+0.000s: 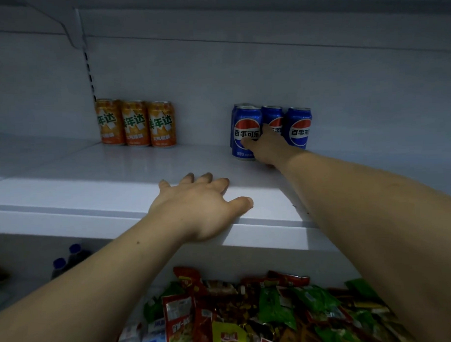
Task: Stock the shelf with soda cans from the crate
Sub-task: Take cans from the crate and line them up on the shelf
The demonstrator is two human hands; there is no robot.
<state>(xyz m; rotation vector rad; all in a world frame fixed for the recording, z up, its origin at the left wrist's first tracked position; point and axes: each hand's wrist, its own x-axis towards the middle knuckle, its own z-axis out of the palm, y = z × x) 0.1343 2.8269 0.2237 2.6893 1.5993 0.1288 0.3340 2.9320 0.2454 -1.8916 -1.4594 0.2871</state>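
Three orange soda cans (136, 122) stand in a row at the back left of the white shelf (112, 174). Several blue cola cans (298, 127) stand at the back, right of centre. My right hand (265, 146) grips the front blue can (244, 129), thumb across its label and fingers behind it. My left hand (197, 205) rests flat on the shelf's front edge, fingers spread, holding nothing. The crate is out of view.
Below the shelf lies a heap of red and green snack packets (249, 310). Blue-capped bottles (66, 260) stand on the lower level at the left. A slotted upright (89, 73) runs up the back wall above the orange cans.
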